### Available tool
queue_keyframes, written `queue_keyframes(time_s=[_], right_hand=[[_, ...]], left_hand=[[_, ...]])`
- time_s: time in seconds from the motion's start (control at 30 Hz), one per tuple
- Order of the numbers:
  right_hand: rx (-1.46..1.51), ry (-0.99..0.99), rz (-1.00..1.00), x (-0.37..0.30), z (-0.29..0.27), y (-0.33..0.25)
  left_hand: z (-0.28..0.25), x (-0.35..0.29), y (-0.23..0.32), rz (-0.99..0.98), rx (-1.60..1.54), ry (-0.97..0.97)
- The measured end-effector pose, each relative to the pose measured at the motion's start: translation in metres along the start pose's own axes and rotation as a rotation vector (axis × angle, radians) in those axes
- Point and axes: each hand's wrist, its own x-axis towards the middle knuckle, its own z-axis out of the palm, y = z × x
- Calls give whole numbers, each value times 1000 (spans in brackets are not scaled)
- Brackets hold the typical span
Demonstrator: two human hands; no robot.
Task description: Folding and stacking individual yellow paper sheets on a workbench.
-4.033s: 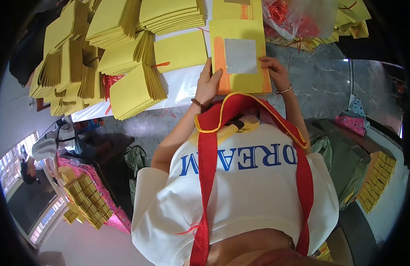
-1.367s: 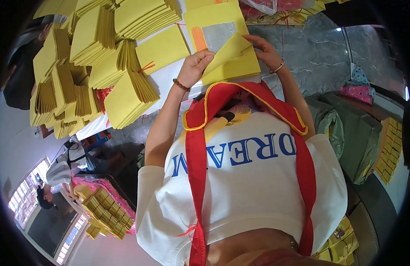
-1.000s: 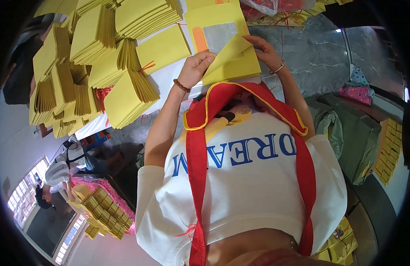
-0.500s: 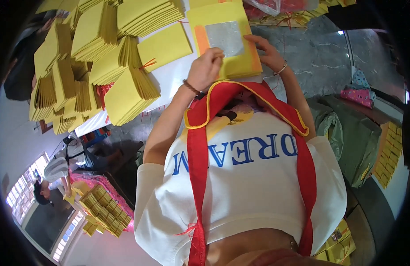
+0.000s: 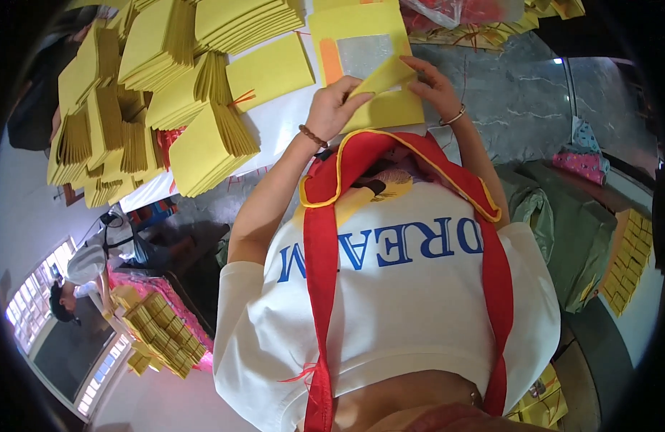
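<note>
A stack of yellow paper sheets [image 5: 386, 111] with an orange band and a silver foil square [image 5: 363, 54] lies at the table's front edge. My left hand [image 5: 335, 108] pinches one side of the top yellow paper sheet [image 5: 384, 78], which is lifted and folded over part of the foil. On its other side, my right hand [image 5: 435, 88] grips the raised corner between thumb and fingers. A flat yellow paper bundle [image 5: 271, 72] with a red tie [image 5: 244, 97] rests left of the stack.
Many fanned bundles of folded yellow paper [image 5: 210, 147] crowd the white-covered table [image 5: 275, 122] on the left. Clear plastic [image 5: 448, 11] lies at the far right. Another person [image 5: 84, 266] stands by a pile of yellow bundles [image 5: 163, 327]. A green-covered stack [image 5: 563, 230] is at right.
The top sheet's near right part has been lifted and folded across the foil. My left hand has closed on it, and my right fingers have come from the stack's edge onto the sheet.
</note>
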Motion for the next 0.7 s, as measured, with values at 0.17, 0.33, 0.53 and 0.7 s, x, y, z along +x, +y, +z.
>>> queue_keyframes(time_s=[0.17,0.33,0.53,0.7], right_hand=[[-682,196,-219,-8,4,-26],[-408,327,32,-25,8,-25],[-3,282,174,-16,31,-44],[-109,304,102,-10,33,-37]], left_hand=[[-1,4,-18,-73,-161,15],[-3,4,-16,-92,-205,7],[-7,-3,-2,-138,-67,3],[-14,-21,20,153,39,113]])
